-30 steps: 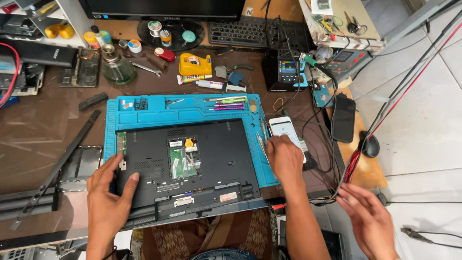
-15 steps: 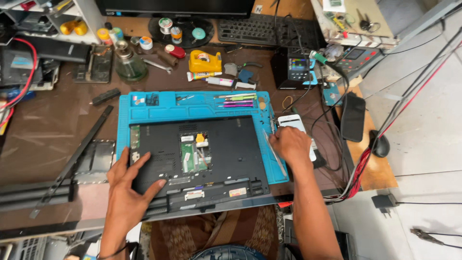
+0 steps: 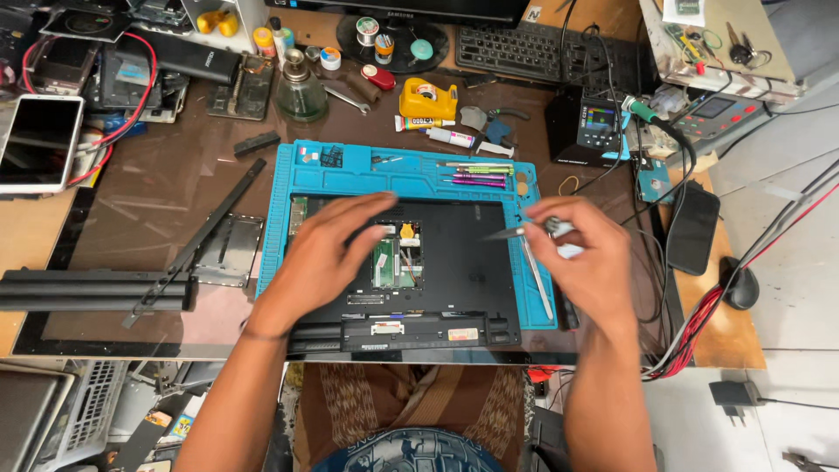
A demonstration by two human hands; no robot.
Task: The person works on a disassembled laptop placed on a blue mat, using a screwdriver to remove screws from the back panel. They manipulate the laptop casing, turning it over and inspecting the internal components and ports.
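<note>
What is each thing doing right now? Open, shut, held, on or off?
Laptop: upside down on the blue mat, hatch open, board showing.
Screwdriver: held in right hand.
Left hand: resting on laptop.
White phone: screen dark.
Soldering station: display lit.

Brown desk [image 3: 157,188]: blue mat [image 3: 288,188], keyboard [image 3: 516,48], phone [image 3: 39,140].

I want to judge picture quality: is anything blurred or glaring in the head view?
In the head view the left hand over the laptop is slightly motion-blurred, the right hand sharper; the brown table shows soft glare, and straight edges bow toward the corners.
</note>
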